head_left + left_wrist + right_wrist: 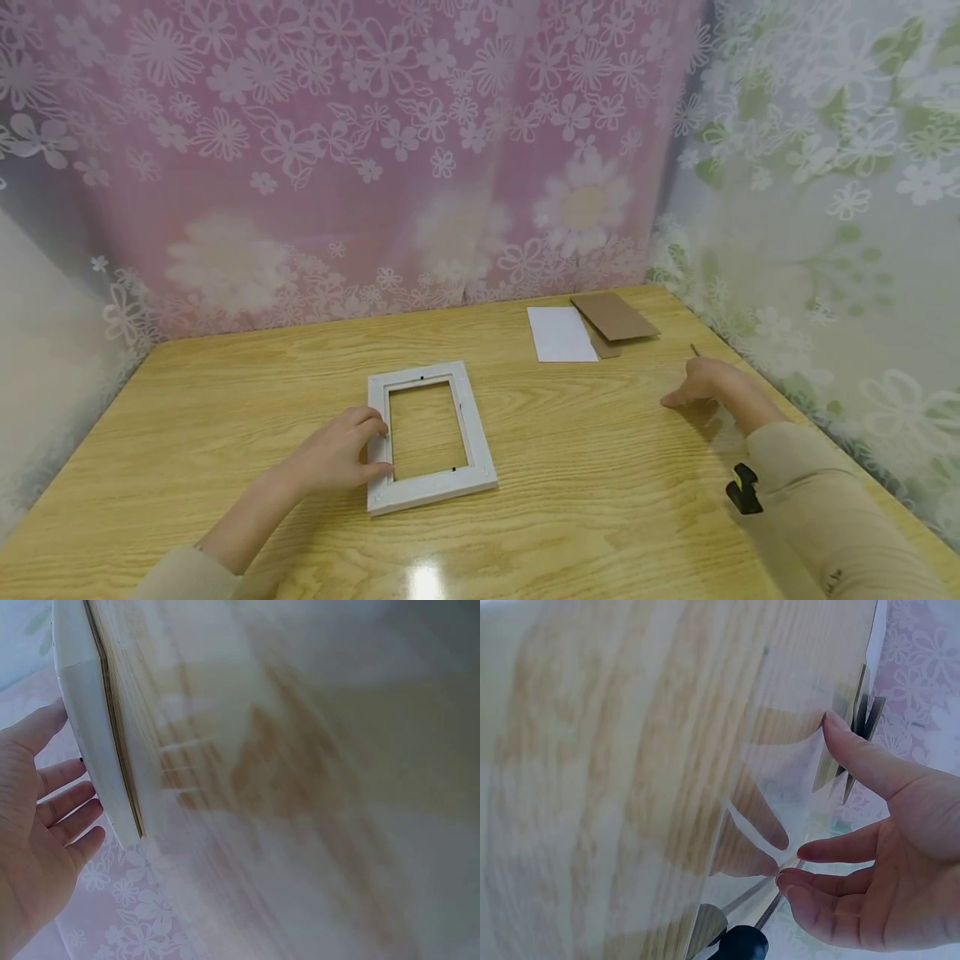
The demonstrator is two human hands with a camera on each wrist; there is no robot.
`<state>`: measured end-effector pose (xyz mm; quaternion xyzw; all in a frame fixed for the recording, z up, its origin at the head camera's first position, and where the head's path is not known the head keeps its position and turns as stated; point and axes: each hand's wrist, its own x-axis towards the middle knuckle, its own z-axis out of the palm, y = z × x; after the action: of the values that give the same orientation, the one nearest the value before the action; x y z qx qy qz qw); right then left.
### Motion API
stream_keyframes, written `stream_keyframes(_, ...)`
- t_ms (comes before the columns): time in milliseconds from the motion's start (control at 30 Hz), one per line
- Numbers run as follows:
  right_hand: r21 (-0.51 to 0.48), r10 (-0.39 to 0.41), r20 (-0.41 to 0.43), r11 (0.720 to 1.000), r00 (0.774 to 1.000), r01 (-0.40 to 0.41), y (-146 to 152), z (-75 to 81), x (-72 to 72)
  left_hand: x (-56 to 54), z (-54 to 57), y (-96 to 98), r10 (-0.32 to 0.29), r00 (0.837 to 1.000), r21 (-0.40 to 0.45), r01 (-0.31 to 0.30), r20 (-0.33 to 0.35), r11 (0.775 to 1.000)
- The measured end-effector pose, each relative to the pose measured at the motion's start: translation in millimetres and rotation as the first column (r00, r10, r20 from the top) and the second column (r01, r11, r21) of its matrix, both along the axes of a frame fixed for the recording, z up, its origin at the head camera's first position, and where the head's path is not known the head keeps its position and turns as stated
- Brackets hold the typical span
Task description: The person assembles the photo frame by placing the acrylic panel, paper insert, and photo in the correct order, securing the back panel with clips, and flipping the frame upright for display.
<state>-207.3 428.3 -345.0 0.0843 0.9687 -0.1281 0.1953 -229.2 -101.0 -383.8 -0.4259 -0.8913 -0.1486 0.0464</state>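
A white picture frame [478,433] lies flat at mid-table in the head view, its opening showing bare wood. My left hand [341,446] rests on its left rail, fingers loosely spread; the left wrist view shows the fingertips along the white edge [90,727]. Farther right, my right hand [701,385] is low at the table, thumb apart from the fingers. Below those fingers in the right wrist view is a dark-handled screwdriver [739,945]; fingertips are close to its thin shaft, contact unclear. A clear pane [769,682] appears to lie under this hand, mirroring its fingers.
Toward the back right lie a white sheet [562,335] and brown boards [615,315] that overlap. A black piece [744,490] with a yellow-green patch is beside the right sleeve. Flowered cloths hang behind the wooden table [225,400] and at both sides.
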Motion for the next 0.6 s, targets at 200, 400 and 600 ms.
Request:
stream_keyframes(200,0.021,0.009,0.005,1.000,1.000,-0.009,-1,-0.4,-2.0,0.6,-1.0,0.4,0.009,1.000,0.000,-0.009,-0.001,1.000)
stream_keyframes(400,0.000,-0.033,0.075,0.999,0.997,0.034,5,-4.3,-12.0,1.5,-2.3,0.7,0.015,1.000,0.004,-0.015,0.015,1.000)
stream_keyframes(600,0.044,-0.050,0.163,0.998,0.985,0.043,11,-6.5,-15.7,2.5,-2.1,1.8,0.013,1.000,0.003,-0.014,0.020,1.000)
